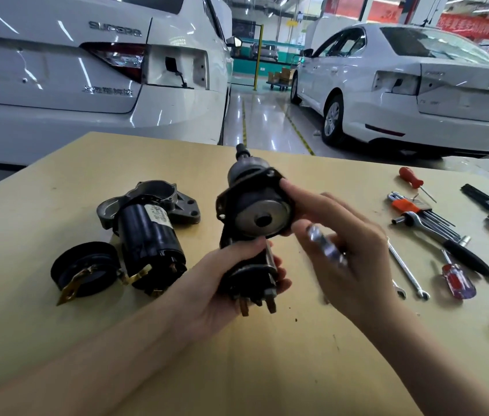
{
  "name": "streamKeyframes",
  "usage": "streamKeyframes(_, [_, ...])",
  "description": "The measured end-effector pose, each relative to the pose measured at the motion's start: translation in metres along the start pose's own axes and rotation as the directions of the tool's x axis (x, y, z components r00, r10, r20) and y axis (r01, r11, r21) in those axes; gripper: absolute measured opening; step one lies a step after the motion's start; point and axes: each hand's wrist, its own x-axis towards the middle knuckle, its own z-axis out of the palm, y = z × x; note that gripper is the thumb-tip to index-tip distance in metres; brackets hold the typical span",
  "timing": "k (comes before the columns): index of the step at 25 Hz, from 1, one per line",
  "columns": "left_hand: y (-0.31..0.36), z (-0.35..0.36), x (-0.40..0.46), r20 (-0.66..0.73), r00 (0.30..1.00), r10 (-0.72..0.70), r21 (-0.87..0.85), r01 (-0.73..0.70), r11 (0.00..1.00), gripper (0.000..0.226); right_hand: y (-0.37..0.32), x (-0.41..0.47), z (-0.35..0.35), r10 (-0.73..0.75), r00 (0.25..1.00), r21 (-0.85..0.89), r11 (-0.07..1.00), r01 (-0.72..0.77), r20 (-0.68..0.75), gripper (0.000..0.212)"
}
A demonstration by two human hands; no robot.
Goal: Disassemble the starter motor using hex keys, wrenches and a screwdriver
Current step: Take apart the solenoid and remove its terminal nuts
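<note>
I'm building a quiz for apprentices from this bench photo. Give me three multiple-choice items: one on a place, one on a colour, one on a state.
1. Where does the black end cap lie?
A. left of the held assembly
B. among the tools
C. in a hand

2. What colour are the cars behind the table?
A. red
B. white
C. black

3. The starter motor assembly is:
A. lying on the table
B. held above it
C. mounted in a car

Key: 1 A, it lies left on the table; 2 B, both bodies are white; 3 B, the left hand grips it.

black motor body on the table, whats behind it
A grey metal housing lies right behind the motor body, its round opening and bolt ears showing. The motor body covers the housing's lower part, so how they meet cannot be seen.
</note>
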Motion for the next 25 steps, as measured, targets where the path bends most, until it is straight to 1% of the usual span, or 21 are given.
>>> streamKeyframes(1, [0.001,-0.001,0.001,0.001,0.999,-0.044,-0.077,0.044,0.996,0.046,0.0,0.001,0.002,0.103,0.995,0.059,0.993,-0.103,0.001,0.025])
streamKeyframes(2, [0.004,-0.001,0.001,0.01,0.997,-0.083,-0.149,0.083,0.985,0.045,0.0,0.002,0.002,0.211,0.977,0.082,0.974,-0.209,-0.018,0.022])
streamKeyframes(3, [0.005,-0.002,0.0,0.023,0.994,-0.11,-0.202,0.112,0.973,0.045,0.002,0.004,0.001,0.308,0.951,0.081,0.949,-0.305,-0.034,0.029])
streamKeyframes(4, [0.006,-0.001,-0.001,0.021,0.99,-0.139,-0.224,0.14,0.964,0.044,0.005,0.006,-0.002,0.39,0.921,0.079,0.918,-0.388,-0.01,0.039])
streamKeyframes(6, [0.01,-0.001,-0.005,0.009,0.983,-0.183,-0.239,0.18,0.954,0.042,0.011,0.008,-0.012,0.512,0.847,0.136,0.837,-0.529,0.145,0.05])
streamKeyframes(7, [0.01,-0.001,-0.004,0.024,0.976,-0.218,-0.27,0.217,0.938,0.044,0.013,0.008,-0.017,0.546,0.801,0.173,0.788,-0.591,0.246,0.047])
streamKeyframes(8, [0.01,-0.001,-0.005,0.041,0.965,-0.26,-0.319,0.259,0.912,0.048,0.014,0.007,-0.021,0.561,0.757,0.204,0.741,-0.64,0.335,0.038])
streamKeyframes(9, [0.009,-0.002,-0.004,0.06,0.957,-0.284,-0.35,0.287,0.892,0.052,0.016,0.006,-0.023,0.553,0.732,0.224,0.715,-0.662,0.398,0.028])
streamKeyframes(11, [0.008,-0.003,-0.002,0.048,0.957,-0.286,-0.348,0.285,0.893,0.058,0.016,0.004,-0.024,0.487,0.731,0.225,0.737,-0.638,0.477,0.021])
streamKeyframes(12, [0.008,-0.003,-0.002,0.025,0.962,-0.273,-0.327,0.267,0.907,0.056,0.014,0.004,-0.024,0.448,0.733,0.217,0.758,-0.615,0.512,0.02])
streamKeyframes(14, [0.007,-0.004,-0.001,0.004,0.971,-0.239,-0.285,0.23,0.931,0.044,0.01,0.005,-0.025,0.382,0.726,0.188,0.8,-0.569,0.572,0.02])
streamKeyframes(15, [0.007,-0.005,0.0,0.009,0.974,-0.226,-0.262,0.221,0.939,0.039,0.008,0.005,-0.026,0.37,0.726,0.156,0.824,-0.545,0.58,0.02])
streamKeyframes(18, [0.008,-0.009,0.003,0.021,0.974,-0.224,-0.265,0.222,0.939,0.035,0.004,0.005,-0.029,0.407,0.753,0.035,0.869,-0.493,0.517,0.016])
streamKeyframes(21, [0.007,-0.013,0.006,0.064,0.971,-0.229,-0.28,0.238,0.93,0.04,-0.002,0.005,-0.026,0.424,0.774,-0.088,0.895,-0.437,0.47,0.015])
streamKeyframes(24, [0.005,-0.015,0.009,0.081,0.972,-0.221,-0.257,0.235,0.938,0.046,-0.007,0.005,-0.02,0.456,0.755,-0.113,0.88,-0.461,0.47,0.02])
streamKeyframes(25, [0.004,-0.016,0.01,0.08,0.972,-0.219,-0.25,0.232,0.94,0.049,-0.009,0.004,-0.019,0.466,0.738,-0.119,0.873,-0.473,0.487,0.02])
